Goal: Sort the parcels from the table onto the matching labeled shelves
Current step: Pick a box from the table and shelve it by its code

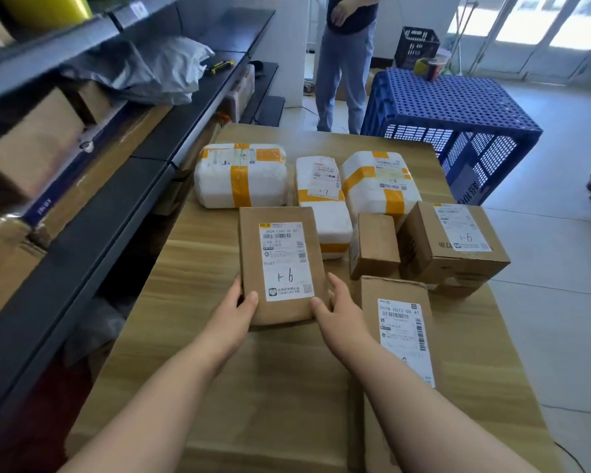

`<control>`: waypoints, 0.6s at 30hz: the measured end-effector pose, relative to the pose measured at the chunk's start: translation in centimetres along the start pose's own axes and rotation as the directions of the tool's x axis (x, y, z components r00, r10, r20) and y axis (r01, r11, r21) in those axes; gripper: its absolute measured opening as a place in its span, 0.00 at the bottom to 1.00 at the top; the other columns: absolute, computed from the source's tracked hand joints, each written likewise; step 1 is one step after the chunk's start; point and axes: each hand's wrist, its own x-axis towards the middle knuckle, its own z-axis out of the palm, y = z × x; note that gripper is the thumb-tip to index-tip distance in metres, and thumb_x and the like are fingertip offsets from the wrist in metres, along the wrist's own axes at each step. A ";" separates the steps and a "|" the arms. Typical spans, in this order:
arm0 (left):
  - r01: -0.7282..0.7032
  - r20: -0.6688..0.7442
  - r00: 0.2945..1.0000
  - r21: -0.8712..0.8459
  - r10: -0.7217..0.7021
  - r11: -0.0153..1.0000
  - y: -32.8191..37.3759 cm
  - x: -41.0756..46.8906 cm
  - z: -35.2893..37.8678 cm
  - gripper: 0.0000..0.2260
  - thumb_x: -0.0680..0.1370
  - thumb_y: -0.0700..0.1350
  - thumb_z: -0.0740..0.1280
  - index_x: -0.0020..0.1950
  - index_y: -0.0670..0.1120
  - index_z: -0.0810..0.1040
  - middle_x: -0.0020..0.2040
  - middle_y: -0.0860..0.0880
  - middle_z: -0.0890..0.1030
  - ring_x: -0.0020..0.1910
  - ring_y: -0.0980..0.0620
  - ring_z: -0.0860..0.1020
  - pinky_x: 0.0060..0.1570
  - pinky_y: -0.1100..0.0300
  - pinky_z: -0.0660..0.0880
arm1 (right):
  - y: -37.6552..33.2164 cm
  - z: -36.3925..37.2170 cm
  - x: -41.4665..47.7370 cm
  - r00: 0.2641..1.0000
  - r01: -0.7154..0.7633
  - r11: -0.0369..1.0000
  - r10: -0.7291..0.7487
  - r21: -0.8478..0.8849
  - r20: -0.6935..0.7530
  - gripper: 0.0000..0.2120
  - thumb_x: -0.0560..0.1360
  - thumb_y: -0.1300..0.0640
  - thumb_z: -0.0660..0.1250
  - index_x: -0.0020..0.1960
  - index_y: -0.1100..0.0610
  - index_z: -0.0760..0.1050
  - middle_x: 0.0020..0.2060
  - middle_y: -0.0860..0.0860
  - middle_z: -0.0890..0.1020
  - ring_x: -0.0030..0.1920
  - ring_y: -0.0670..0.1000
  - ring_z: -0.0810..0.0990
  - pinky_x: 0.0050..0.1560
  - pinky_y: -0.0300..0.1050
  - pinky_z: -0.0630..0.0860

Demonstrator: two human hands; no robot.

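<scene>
One parcel: flat brown box [282, 264], centre frame, on the table [253, 387].
Grip: left hand [234, 314] and right hand [338, 308] clasp its near corners, thumbs on top.
Lift: level, label up, clear of neighbouring parcels [374, 245].
Shelves [116, 186]: left of frame; tags unreadable.

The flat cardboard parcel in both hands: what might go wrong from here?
The left hand and right hand grip only the near end of the flat cardboard parcel, so its far end could sag and slip.
Swinging it could knock the small cardboard box standing close on its right.
Its handwritten code may be misread, sending it to the wrong one of the shelves.
</scene>
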 end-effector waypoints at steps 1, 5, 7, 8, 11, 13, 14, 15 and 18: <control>-0.014 -0.030 0.999 -0.006 0.014 1.000 0.5 -0.6 0.4 0.21 0.82 0.43 0.57 0.75 0.55 0.59 0.63 0.58 0.71 0.63 0.58 0.69 0.63 0.63 0.64 | 0.0 -0.4 -0.1 1.000 0.000 1.000 0.000 0.018 0.000 0.28 0.79 0.50 0.60 0.76 0.46 0.53 0.70 0.48 0.70 0.68 0.52 0.69 0.67 0.49 0.68; -0.073 -0.151 0.987 -0.068 0.062 0.995 2.1 -4.5 2.1 0.20 0.83 0.42 0.55 0.71 0.59 0.61 0.60 0.64 0.73 0.54 0.66 0.72 0.52 0.74 0.67 | 0.1 -2.0 -1.2 0.994 0.107 0.991 -0.107 -0.081 0.010 0.23 0.78 0.47 0.58 0.72 0.46 0.64 0.65 0.47 0.75 0.64 0.51 0.74 0.64 0.52 0.71; -0.072 -0.232 0.972 -0.128 0.041 0.989 2.7 -6.9 3.2 0.18 0.83 0.44 0.54 0.66 0.65 0.58 0.53 0.70 0.71 0.48 0.73 0.71 0.43 0.77 0.66 | -0.3 -3.0 -2.3 0.981 0.190 0.974 -0.186 -0.122 0.049 0.22 0.78 0.46 0.58 0.71 0.46 0.66 0.63 0.47 0.77 0.62 0.50 0.75 0.63 0.51 0.72; -0.083 -0.279 0.960 -0.152 0.038 0.985 3.0 -8.2 3.7 0.18 0.83 0.44 0.54 0.67 0.66 0.58 0.53 0.69 0.71 0.49 0.70 0.71 0.44 0.76 0.66 | -0.5 -3.5 -2.9 0.972 0.230 0.965 -0.222 -0.126 0.078 0.22 0.78 0.47 0.58 0.72 0.46 0.65 0.64 0.46 0.76 0.63 0.50 0.74 0.64 0.51 0.72; -0.131 -0.423 0.905 -0.204 0.033 0.970 2.2 -11.9 5.1 0.19 0.83 0.46 0.54 0.72 0.63 0.60 0.58 0.67 0.71 0.61 0.61 0.70 0.55 0.66 0.67 | -1.2 -4.9 -5.6 0.911 0.391 0.915 -0.369 -0.101 0.184 0.20 0.79 0.52 0.60 0.70 0.47 0.66 0.58 0.40 0.77 0.59 0.44 0.74 0.59 0.41 0.72; -0.138 -0.508 0.862 -0.240 -0.004 0.961 1.0 -14.6 6.1 0.20 0.83 0.48 0.55 0.73 0.63 0.59 0.64 0.64 0.71 0.66 0.59 0.69 0.64 0.58 0.67 | -1.5 -5.5 -7.8 0.848 0.494 0.866 -0.460 -0.077 0.264 0.18 0.78 0.54 0.62 0.66 0.42 0.68 0.53 0.37 0.76 0.54 0.40 0.74 0.52 0.33 0.69; -0.140 -0.553 0.832 -0.259 -0.028 0.956 0.4 -16.0 6.7 0.21 0.82 0.50 0.56 0.74 0.64 0.58 0.67 0.62 0.70 0.67 0.58 0.69 0.67 0.54 0.67 | -1.5 -5.5 -8.7 0.815 0.534 0.843 -0.493 -0.066 0.305 0.17 0.78 0.55 0.62 0.63 0.40 0.68 0.52 0.37 0.76 0.53 0.40 0.74 0.52 0.33 0.69; -0.152 -0.610 0.790 -0.276 -0.051 0.949 -0.1 -17.8 7.2 0.22 0.81 0.53 0.57 0.74 0.65 0.58 0.69 0.61 0.69 0.68 0.59 0.68 0.69 0.52 0.66 | -1.4 -5.2 -9.8 0.778 0.573 0.817 -0.521 -0.058 0.352 0.15 0.78 0.55 0.62 0.60 0.38 0.67 0.52 0.38 0.76 0.53 0.40 0.74 0.52 0.34 0.69; -0.191 -0.742 0.667 -0.260 -0.069 0.946 -1.0 -22.1 8.1 0.21 0.80 0.50 0.60 0.72 0.64 0.62 0.70 0.61 0.65 0.67 0.63 0.64 0.68 0.58 0.61 | -0.7 -3.8 -11.9 0.699 0.651 0.758 -0.571 -0.050 0.431 0.15 0.77 0.54 0.63 0.63 0.44 0.70 0.56 0.41 0.77 0.57 0.43 0.74 0.57 0.40 0.72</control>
